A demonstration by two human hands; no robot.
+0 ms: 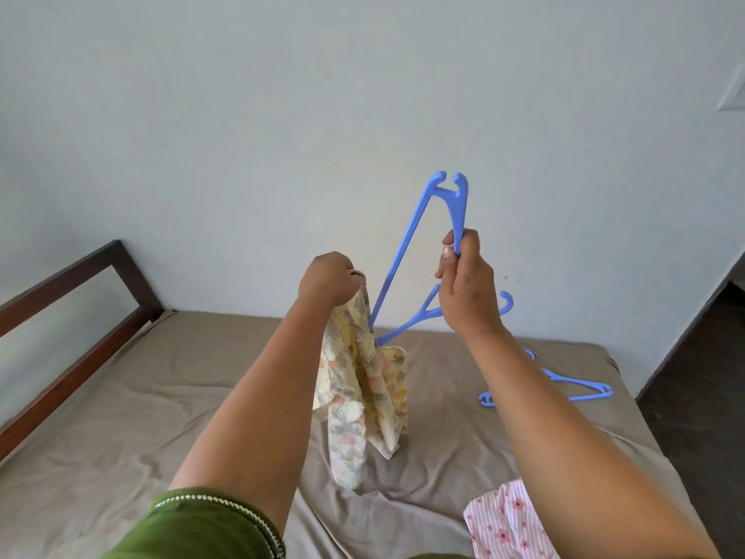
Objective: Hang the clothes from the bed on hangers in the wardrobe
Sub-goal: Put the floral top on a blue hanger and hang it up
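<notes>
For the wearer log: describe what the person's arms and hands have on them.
Both forearms are bare, and so are the left hand and the right hand; no rings, watch or gloves show. The left upper arm has a dark green sleeve edged with a thin silvery beaded trim. No sleeve shows on the right arm in this view.

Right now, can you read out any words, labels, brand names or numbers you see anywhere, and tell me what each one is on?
No readable text in this view.
Blue hanger held by the right hand: no marking to be made out.
Floral garment gripped by the left hand: print only, no label showing.
Pink floral garment on the bed: pattern only.
Wall plate: blank.
</notes>
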